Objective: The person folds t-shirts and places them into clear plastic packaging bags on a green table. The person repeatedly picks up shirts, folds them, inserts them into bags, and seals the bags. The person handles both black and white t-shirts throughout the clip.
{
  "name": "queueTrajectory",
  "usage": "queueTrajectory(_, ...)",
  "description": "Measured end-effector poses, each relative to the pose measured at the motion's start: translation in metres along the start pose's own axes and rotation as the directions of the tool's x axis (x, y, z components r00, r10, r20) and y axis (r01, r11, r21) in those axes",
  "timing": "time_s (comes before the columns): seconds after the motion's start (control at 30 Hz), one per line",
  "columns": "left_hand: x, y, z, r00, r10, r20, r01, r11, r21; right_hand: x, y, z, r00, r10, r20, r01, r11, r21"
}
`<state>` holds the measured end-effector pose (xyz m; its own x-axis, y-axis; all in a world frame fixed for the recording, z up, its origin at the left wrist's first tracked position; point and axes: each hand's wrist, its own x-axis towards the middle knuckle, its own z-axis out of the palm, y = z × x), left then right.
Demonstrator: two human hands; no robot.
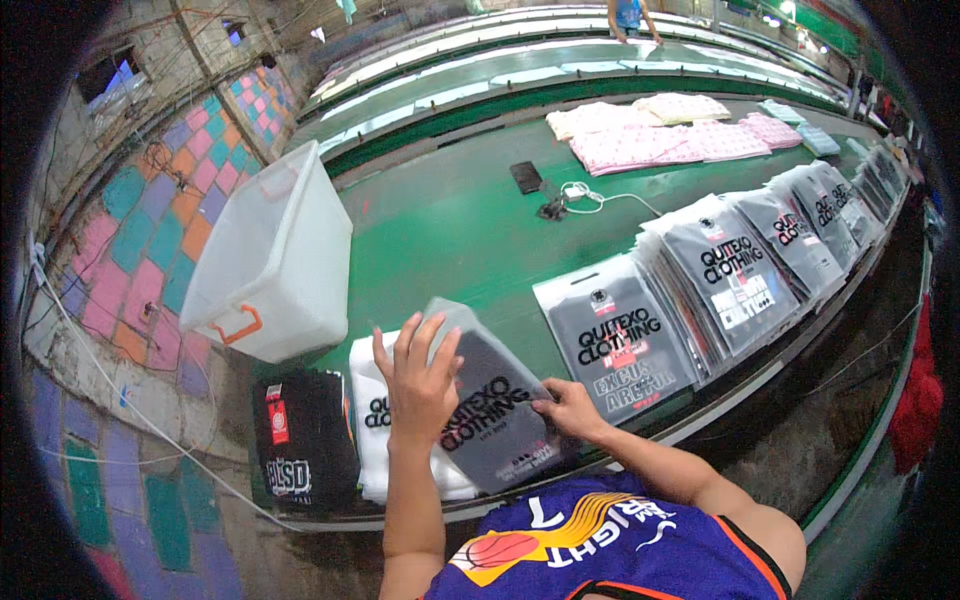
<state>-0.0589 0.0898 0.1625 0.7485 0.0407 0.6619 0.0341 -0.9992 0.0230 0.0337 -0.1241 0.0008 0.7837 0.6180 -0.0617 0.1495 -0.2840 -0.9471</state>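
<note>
A dark garment in a clear plastic bag [487,390], printed with black lettering, lies tilted in front of me. My right hand [574,409] pinches its right edge, thumb on top. My left hand [424,375] is raised over the bag's left side with its fingers spread; whether it touches the plastic I cannot tell. Under and left of the bag is a stack of white bagged garments [375,457], partly hidden by my left forearm. Left of that sits a stack of folded black shirts [300,435] with a red tag. Just right of my right hand is a bagged dark garment stack [611,337].
More bagged stacks [731,270] run along the right edge of the green table [442,217]. A translucent plastic bin [315,247] with an orange handle stands at left. Beyond are a white cable [622,196], a dark flat object [525,178], folded pink fabric [637,150] and another person [631,19].
</note>
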Motion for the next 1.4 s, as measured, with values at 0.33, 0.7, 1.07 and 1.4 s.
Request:
queueTrajectory(0.33, -0.204, -0.036, 0.123, 0.438, -0.666, 0.603, 0.862, 0.502, -0.072, -0.023, 0.075, -0.011, 0.999, -0.038, 0.036, 0.041, 0.997, -0.068)
queueTrajectory(0.7, -0.143, 0.012, 0.096, 0.559, -0.581, 0.591, 0.829, 0.37, -0.42, -0.01, 0.028, -0.042, 0.966, -0.254, 0.046, 0.258, 0.956, -0.142)
queueTrajectory(1.07, -0.071, 0.106, 0.198, 0.672, -0.295, 0.679, 0.714, 0.016, -0.7, -0.025, 0.069, -0.186, 0.899, -0.157, -0.409, -0.002, 0.932, -0.362)
queueTrajectory(1.4, -0.07, 0.128, 0.261, 0.643, -0.25, 0.724, 0.765, 0.152, -0.626, -0.013, 0.132, -0.202, 0.856, -0.131, -0.5, -0.16, 0.853, -0.497)
